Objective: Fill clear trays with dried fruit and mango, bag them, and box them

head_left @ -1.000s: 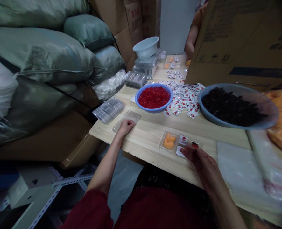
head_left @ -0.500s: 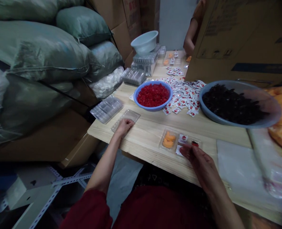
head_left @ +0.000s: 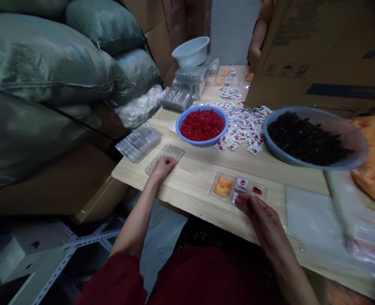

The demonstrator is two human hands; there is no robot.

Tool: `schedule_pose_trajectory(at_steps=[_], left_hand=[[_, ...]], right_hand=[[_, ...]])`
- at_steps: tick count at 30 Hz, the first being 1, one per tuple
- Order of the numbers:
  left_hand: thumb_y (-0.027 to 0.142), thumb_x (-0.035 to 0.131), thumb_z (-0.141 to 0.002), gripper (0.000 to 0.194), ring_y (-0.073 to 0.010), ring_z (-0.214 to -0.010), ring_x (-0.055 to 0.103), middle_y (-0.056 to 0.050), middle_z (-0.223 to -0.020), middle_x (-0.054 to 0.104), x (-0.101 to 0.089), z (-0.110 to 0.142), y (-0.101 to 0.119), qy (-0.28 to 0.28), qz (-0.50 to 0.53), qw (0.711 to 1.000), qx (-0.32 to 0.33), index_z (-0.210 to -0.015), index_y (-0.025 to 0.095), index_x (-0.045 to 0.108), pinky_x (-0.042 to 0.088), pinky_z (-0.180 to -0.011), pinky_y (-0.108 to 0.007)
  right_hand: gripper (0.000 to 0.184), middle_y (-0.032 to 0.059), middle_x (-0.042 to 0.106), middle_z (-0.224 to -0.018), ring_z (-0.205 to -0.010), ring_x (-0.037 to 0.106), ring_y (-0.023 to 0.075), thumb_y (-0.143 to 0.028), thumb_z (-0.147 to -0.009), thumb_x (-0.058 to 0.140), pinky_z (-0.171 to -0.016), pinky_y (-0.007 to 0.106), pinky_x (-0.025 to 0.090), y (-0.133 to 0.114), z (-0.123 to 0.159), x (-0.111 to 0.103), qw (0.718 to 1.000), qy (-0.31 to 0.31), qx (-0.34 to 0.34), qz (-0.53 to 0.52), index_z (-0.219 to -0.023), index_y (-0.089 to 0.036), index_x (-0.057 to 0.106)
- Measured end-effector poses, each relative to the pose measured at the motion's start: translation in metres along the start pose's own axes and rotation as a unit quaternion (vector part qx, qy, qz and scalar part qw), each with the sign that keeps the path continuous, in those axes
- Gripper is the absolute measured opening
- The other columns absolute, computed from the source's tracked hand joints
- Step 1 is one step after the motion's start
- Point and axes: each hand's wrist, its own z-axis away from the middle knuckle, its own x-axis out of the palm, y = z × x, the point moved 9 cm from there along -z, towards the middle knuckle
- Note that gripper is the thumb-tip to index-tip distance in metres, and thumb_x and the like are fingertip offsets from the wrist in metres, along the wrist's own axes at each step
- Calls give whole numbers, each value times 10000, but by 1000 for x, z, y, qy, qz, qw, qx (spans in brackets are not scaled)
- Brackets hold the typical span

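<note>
Largest is the wooden desk (head_left: 190, 182), and towards its right side sits the wide basin (head_left: 354, 135) of dark pieces (head_left: 304, 135), with plenty in it to draw from. The smaller blue bowl (head_left: 203, 143) is likewise well filled with red pieces (head_left: 202, 123). Of the two hands, the right hand (head_left: 260, 212) is partly open, its fingers gently bent over the near edge of the portioned tray (head_left: 250, 185); whether it pinches anything I cannot tell. The left hand (head_left: 164, 168) is curled, fingertips at the plain tray (head_left: 171, 151) by the desk's near left; its grip on that tray is unclear. The portioned tray lies flat near the desk's front edge, and looks largely done: orange pieces (head_left: 222, 185) in the left compartment, sachets (head_left: 241, 184) in the middle, partly hidden by fingers, and a small dark-and-red bit (head_left: 257, 190) in the right one. The plain tray shows no filling where it can be seen, so I judge its portions all undone, with loose sachets (head_left: 246, 123) heaped beside the bowl
</note>
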Motion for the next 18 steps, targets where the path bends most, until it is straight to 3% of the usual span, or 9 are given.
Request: schedule_pose_trajectory(at_steps=[9,18], left_hand=[[387,615,-754,277,-102,-494,434,19,-511,519,1,-2,1,-3,-23,1000,8,-602,155,616,325,-501,-231],[295,574,-752,199,-134,-564,481,9,-552,554,-2,-3,9,4,-119,993,24,-621,158,636,339,-535,-238]], right_hand=[[353,71,746,-1104,-1067,682,246,-539,-854,700,-1129,468,416,5,-9,4,1000,-8,13,4,-1035,-244,770],[348,69,754,-1074,-1041,690,234,-548,-866,680,-1122,462,427,7,-8,-1,1000,4,14,-1,-1011,-247,775]])
